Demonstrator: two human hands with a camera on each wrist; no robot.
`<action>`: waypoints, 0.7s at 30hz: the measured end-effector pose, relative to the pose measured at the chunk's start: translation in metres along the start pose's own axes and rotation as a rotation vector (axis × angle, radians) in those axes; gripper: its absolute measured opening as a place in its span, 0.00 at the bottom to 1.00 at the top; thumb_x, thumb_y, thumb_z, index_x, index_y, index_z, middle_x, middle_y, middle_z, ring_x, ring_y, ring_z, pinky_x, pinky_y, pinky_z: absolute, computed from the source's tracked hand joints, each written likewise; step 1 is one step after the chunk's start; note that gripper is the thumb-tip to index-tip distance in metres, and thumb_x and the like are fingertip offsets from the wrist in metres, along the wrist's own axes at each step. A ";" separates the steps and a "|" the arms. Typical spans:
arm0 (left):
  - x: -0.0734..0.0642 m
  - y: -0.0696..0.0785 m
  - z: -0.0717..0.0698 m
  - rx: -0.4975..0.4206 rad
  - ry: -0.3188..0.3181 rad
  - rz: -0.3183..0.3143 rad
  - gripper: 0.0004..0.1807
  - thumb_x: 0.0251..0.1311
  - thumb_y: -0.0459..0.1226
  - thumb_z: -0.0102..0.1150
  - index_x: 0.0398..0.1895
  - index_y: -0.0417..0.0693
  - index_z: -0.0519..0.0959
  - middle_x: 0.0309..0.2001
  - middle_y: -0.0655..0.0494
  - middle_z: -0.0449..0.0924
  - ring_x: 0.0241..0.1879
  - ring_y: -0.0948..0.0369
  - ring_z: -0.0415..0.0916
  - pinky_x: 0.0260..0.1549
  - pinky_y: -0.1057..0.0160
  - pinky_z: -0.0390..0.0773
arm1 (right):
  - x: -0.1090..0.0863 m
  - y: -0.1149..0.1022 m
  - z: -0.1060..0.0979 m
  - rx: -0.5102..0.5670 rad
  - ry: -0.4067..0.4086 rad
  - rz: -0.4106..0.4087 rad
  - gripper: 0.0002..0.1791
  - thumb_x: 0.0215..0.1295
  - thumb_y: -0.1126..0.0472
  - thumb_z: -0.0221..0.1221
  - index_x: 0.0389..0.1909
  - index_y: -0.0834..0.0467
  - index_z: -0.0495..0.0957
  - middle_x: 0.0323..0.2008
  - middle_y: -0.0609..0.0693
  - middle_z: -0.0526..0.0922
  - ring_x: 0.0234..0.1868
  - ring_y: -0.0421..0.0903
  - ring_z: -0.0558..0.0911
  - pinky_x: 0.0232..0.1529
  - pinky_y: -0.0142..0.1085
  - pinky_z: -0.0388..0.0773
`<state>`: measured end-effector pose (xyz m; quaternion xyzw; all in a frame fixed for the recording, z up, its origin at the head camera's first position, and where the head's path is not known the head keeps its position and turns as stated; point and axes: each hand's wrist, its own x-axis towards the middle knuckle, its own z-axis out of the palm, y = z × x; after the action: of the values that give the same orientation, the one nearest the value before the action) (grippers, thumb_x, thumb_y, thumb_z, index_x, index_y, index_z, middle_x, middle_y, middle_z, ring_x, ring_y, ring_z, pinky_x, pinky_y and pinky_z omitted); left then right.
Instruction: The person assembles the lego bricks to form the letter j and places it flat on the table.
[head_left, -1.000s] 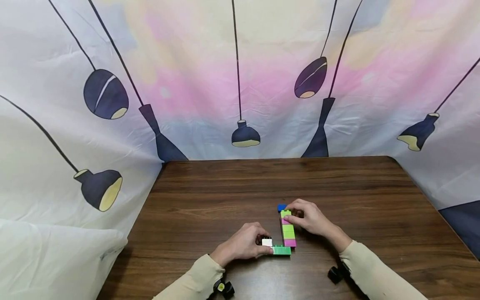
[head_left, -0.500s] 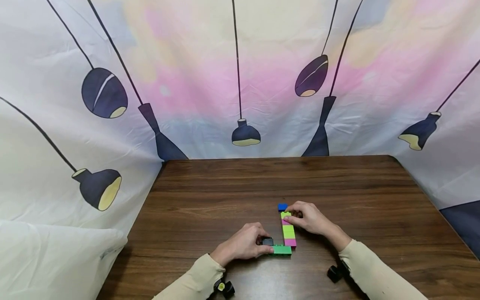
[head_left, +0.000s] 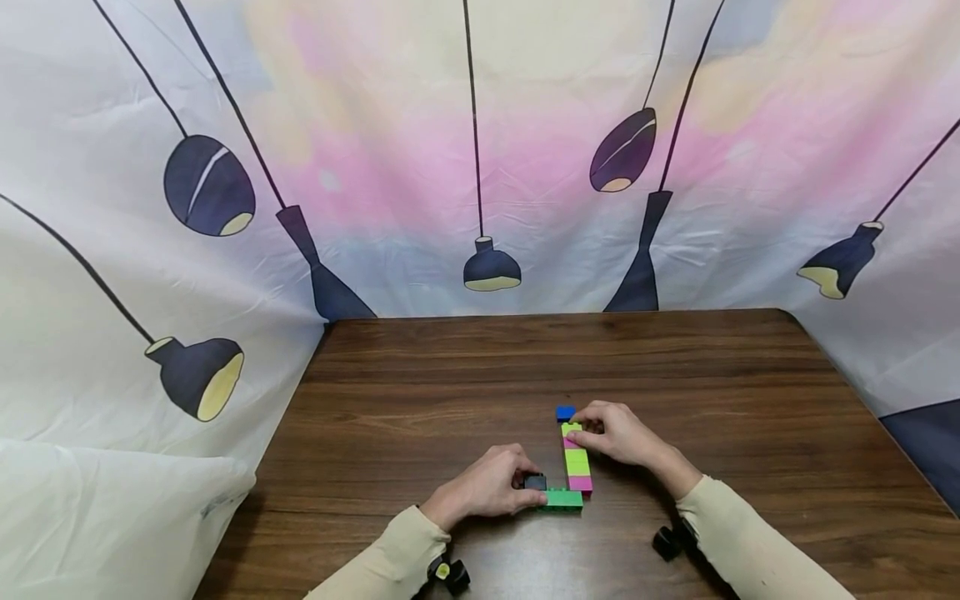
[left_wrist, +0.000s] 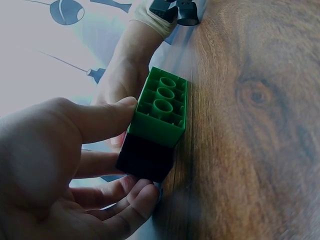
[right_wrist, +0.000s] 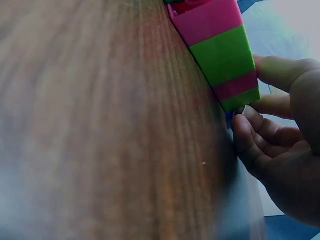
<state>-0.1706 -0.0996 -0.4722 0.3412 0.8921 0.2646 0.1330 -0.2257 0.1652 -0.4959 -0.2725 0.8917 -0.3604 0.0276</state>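
My left hand (head_left: 487, 485) holds a green toy building brick (head_left: 564, 500) between thumb and fingers. A black brick (head_left: 535, 482) is against the green one, near the fingertips. In the left wrist view the green brick (left_wrist: 162, 102) shows its hollow underside, with the black brick (left_wrist: 145, 157) below it. My right hand (head_left: 626, 437) grips a row of lime and pink bricks (head_left: 576, 461) by its far end, thumb on the near side. The row's pink end meets the green brick. At the right hand's fingertips, past the row's far end, is a blue brick (head_left: 566, 413).
The bricks and hands are over a brown wooden table (head_left: 420, 375). A cloth backdrop (head_left: 405, 167) printed with lamps hangs behind its far edge. White fabric (head_left: 112, 517) bulges at the left. A small black camera (head_left: 666, 543) is at the right wrist.
The black brick's face, which looked white one second ago, now looks dark. Both hands keep their grips and have hardly moved.
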 end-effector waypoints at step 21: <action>-0.001 0.001 0.000 -0.020 0.003 -0.007 0.20 0.58 0.50 0.66 0.46 0.47 0.85 0.32 0.63 0.75 0.29 0.71 0.70 0.26 0.76 0.70 | 0.038 0.010 -0.008 -0.087 -0.028 -0.002 0.09 0.64 0.55 0.64 0.44 0.50 0.84 0.39 0.43 0.82 0.32 0.36 0.75 0.33 0.31 0.74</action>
<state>-0.1692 -0.0997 -0.4709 0.3364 0.8908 0.2736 0.1360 -0.2648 0.1571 -0.4915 -0.2794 0.9057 -0.3175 0.0278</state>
